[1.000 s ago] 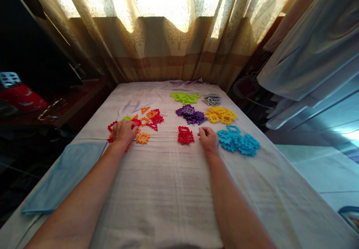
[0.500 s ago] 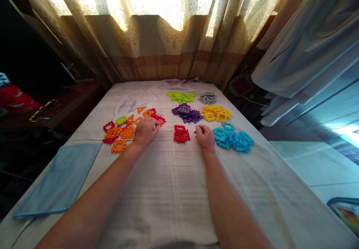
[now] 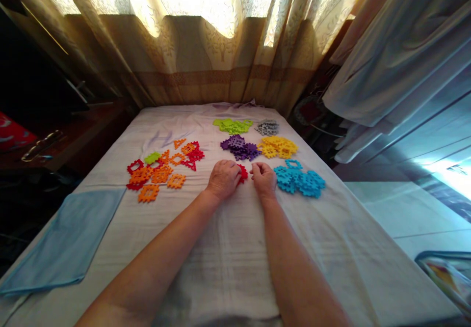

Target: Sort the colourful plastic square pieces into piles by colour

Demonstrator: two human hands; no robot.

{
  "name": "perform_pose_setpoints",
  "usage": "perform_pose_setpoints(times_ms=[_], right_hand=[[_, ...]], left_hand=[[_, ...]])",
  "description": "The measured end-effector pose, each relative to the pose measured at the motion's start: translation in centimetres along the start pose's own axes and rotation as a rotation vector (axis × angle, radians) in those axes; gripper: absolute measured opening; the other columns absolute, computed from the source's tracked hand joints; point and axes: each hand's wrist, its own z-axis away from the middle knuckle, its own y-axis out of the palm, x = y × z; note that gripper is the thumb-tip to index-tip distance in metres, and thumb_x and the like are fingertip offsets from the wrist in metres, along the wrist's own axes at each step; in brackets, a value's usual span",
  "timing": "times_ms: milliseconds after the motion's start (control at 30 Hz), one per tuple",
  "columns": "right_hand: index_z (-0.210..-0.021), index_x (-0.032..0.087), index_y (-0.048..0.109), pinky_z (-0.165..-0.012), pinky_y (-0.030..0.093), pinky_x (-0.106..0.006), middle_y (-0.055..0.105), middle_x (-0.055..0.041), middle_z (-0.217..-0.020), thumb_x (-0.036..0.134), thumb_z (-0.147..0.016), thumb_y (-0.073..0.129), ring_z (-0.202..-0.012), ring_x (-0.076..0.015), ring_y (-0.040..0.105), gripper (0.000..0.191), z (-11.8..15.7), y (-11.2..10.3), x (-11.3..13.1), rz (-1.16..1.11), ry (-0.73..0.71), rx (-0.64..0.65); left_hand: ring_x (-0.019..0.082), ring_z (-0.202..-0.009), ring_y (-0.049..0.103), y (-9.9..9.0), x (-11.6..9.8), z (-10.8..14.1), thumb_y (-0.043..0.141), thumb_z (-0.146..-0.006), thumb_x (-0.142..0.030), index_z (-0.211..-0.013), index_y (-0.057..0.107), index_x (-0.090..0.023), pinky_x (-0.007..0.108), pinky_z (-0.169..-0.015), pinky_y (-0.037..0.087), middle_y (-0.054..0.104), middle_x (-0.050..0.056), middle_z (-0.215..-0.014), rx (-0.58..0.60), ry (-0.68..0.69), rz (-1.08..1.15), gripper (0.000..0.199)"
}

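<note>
Over the small red pile [image 3: 243, 173] in the middle of the cloth lies my left hand [image 3: 223, 179], fingers curled down and covering most of the pieces. What it grips, if anything, is hidden. My right hand [image 3: 264, 178] is closed just right of that pile, beside the blue pieces [image 3: 300, 178]; its fingertips are too small to read. Orange pieces [image 3: 161, 173], red pieces [image 3: 195, 154] and a lime piece [image 3: 152, 158] are mixed at the left. Purple pieces [image 3: 240, 147] sit beyond my hands.
Yellow pieces [image 3: 277, 147], lime green pieces [image 3: 232, 125] and grey pieces [image 3: 267, 127] form piles toward the back. A folded blue cloth [image 3: 66, 241] covers the table's left edge. Curtains [image 3: 221, 71] hang behind, and white fabric [image 3: 390, 57] hangs at the right.
My left hand has moved right, from the mixed orange and red pieces to the middle red pile. My right hand stays closed near the same place. The view has shifted slightly.
</note>
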Motion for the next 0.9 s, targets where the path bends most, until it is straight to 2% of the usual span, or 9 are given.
perform_pose_setpoints(times_ms=[167, 300, 433, 500, 600, 667, 733, 900], right_hand=[[-0.078, 0.020, 0.064, -0.061, 0.051, -0.031, 0.070, -0.0049, -0.064, 0.056, -0.077, 0.049, -0.059, -0.0197, 0.064, 0.039, 0.1, -0.1, 0.0, -0.003, 0.002, 0.015], [-0.078, 0.020, 0.063, -0.061, 0.050, -0.031, 0.069, -0.0053, -0.064, 0.058, -0.076, 0.048, -0.059, -0.0199, 0.063, 0.041, 0.1, -0.2, 0.0, 0.031, -0.007, 0.006], [-0.079, 0.020, 0.064, -0.060, 0.048, -0.030, 0.069, -0.0052, -0.065, 0.058, -0.076, 0.048, -0.059, -0.0195, 0.062, 0.041, 0.2, -0.2, 0.0, 0.057, -0.020, 0.013], [-0.079, 0.020, 0.064, -0.059, 0.048, -0.030, 0.069, -0.0056, -0.066, 0.058, -0.075, 0.048, -0.058, -0.0191, 0.061, 0.042, 0.1, -0.3, -0.1, 0.071, -0.023, 0.016], [-0.079, 0.020, 0.064, -0.058, 0.047, -0.029, 0.068, -0.0053, -0.065, 0.060, -0.075, 0.047, -0.058, -0.0185, 0.060, 0.044, 0.1, -0.3, -0.3, 0.094, -0.033, 0.023], [-0.079, 0.019, 0.065, -0.059, 0.047, -0.029, 0.068, -0.0053, -0.064, 0.061, -0.076, 0.047, -0.058, -0.0184, 0.059, 0.046, 0.1, -0.3, -0.4, 0.110, -0.040, 0.023], [-0.079, 0.018, 0.066, -0.059, 0.048, -0.030, 0.068, -0.0056, -0.064, 0.062, -0.076, 0.047, -0.057, -0.0185, 0.059, 0.048, 0.0, -0.3, -0.5, 0.121, -0.049, 0.024], [-0.079, 0.018, 0.067, -0.059, 0.049, -0.030, 0.069, -0.0065, -0.064, 0.062, -0.077, 0.048, -0.058, -0.0192, 0.060, 0.048, 0.1, -0.3, -0.6, 0.113, -0.048, 0.030]], left_hand=[[0.023, -0.101, 0.060, -0.3, 1.7, 2.0, 0.057, -0.090, -0.022, -0.098, 0.068, -0.020, 0.039, -0.096, 0.047, 0.070, 0.008, -0.104, -0.093, -0.003, 0.067, 0.014], [0.022, -0.101, 0.062, -1.4, 5.1, 5.0, 0.053, -0.091, -0.023, -0.099, 0.068, -0.022, 0.038, -0.094, 0.048, 0.071, 0.006, -0.106, -0.166, -0.106, 0.076, 0.017], [0.025, -0.115, 0.058, -2.8, 9.4, 8.9, 0.050, -0.091, -0.028, -0.109, 0.068, -0.021, 0.042, -0.105, 0.043, 0.067, 0.009, -0.121, -0.193, -0.336, -0.033, 0.026], [0.030, -0.130, 0.049, -3.3, 11.3, 10.8, 0.050, -0.091, -0.034, -0.119, 0.065, -0.021, 0.050, -0.112, 0.035, 0.058, 0.013, -0.137, -0.212, -0.526, -0.143, 0.035], [0.037, -0.137, 0.040, -3.9, 13.5, 13.0, 0.047, -0.091, -0.043, -0.131, 0.059, -0.020, 0.062, -0.113, 0.026, 0.045, 0.018, -0.150, -0.164, -0.780, -0.250, 0.048], [0.039, -0.137, 0.040, -4.2, 14.1, 13.7, 0.044, -0.092, -0.046, -0.134, 0.056, -0.018, 0.064, -0.111, 0.027, 0.042, 0.020, -0.151, -0.100, -0.856, -0.249, 0.051], [0.038, -0.136, 0.041, -4.2, 14.2, 13.9, 0.041, -0.093, -0.046, -0.135, 0.056, -0.017, 0.063, -0.111, 0.028, 0.042, 0.021, -0.151, -0.052, -0.870, -0.222, 0.052], [0.033, -0.138, 0.040, -3.1, 12.0, 13.1, 0.047, -0.092, -0.042, -0.129, 0.059, -0.022, 0.059, -0.114, 0.025, 0.048, 0.017, -0.149, -0.060, -0.725, -0.199, 0.043]])
